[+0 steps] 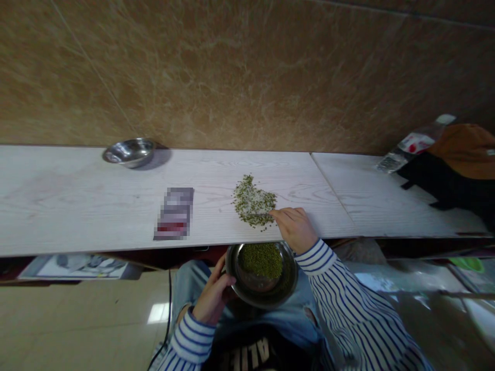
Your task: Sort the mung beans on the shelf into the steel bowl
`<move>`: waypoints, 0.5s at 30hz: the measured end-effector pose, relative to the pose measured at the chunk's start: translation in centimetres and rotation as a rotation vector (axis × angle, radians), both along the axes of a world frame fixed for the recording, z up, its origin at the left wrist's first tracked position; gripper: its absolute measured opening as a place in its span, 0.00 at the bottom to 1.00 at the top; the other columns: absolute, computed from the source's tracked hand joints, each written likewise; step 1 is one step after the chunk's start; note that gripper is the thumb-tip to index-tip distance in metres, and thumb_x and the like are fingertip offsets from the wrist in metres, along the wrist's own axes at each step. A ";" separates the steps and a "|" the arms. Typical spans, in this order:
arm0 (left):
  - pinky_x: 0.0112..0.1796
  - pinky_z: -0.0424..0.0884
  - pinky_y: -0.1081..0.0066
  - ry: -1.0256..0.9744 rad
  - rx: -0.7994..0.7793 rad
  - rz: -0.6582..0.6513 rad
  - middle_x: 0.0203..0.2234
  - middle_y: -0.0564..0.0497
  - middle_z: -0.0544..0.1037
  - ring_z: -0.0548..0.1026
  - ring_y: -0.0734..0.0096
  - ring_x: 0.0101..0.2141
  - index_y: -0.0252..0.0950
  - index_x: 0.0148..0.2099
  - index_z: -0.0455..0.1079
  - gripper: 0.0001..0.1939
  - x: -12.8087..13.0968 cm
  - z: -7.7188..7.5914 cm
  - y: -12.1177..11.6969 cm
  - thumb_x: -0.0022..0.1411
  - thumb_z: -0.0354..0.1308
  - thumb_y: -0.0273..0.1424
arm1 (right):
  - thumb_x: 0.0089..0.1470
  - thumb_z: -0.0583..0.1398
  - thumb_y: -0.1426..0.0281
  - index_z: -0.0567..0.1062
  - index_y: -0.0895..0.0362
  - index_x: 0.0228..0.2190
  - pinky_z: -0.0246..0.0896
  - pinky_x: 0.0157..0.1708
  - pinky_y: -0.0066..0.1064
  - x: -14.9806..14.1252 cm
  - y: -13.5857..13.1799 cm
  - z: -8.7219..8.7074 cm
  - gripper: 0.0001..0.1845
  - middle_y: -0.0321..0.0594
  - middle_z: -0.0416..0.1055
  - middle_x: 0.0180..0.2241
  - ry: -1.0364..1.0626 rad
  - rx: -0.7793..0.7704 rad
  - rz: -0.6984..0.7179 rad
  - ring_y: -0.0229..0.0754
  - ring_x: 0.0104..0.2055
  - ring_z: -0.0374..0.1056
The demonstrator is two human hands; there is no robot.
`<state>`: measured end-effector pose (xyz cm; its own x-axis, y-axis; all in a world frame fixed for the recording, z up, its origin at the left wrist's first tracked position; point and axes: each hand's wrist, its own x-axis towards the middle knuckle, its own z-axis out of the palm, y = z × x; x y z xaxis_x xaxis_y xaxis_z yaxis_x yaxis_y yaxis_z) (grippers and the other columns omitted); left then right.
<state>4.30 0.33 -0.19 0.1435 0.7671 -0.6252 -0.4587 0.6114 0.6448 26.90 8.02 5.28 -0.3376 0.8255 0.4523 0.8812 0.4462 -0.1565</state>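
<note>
My left hand [216, 293] grips the left rim of a round metal bowl [259, 299], held over my lap just below the table edge. Inside it lies a heap of green mung beans [263, 260]. On the white table, a spread pile of mung beans mixed with white grains like rice [253, 200] sits in front of me. My right hand [296, 228] is closed at the pile's right side, around a thin dark strip-like tool [260, 213] that reaches into the grains. Its exact kind is too small to tell.
A second metal bowl [131, 153] stands at the back left by the wall. Left of the pile lies a blurred dark rectangular item [175, 214]. A clear plastic bottle [412, 147] leans beside a brown and black bag or cloth [460, 159] at right. The table's front edge runs above my lap.
</note>
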 end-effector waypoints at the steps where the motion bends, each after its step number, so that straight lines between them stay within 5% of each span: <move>1: 0.30 0.68 0.69 -0.003 0.001 -0.005 0.35 0.51 0.76 0.72 0.66 0.32 0.42 0.57 0.61 0.37 0.0 0.0 0.0 0.42 0.56 0.22 | 0.57 0.52 0.76 0.70 0.56 0.42 0.51 0.40 0.33 0.0 -0.2 0.0 0.12 0.40 0.74 0.35 -0.001 -0.007 0.011 0.39 0.40 0.66; 15: 0.27 0.68 0.70 -0.021 0.008 -0.029 0.36 0.50 0.75 0.72 0.64 0.33 0.41 0.60 0.57 0.39 0.3 0.7 0.1 0.43 0.56 0.22 | 0.58 0.51 0.75 0.71 0.56 0.41 0.53 0.40 0.33 1.0 -2.5 0.9 0.12 0.40 0.74 0.37 0.018 -0.051 0.075 0.38 0.41 0.67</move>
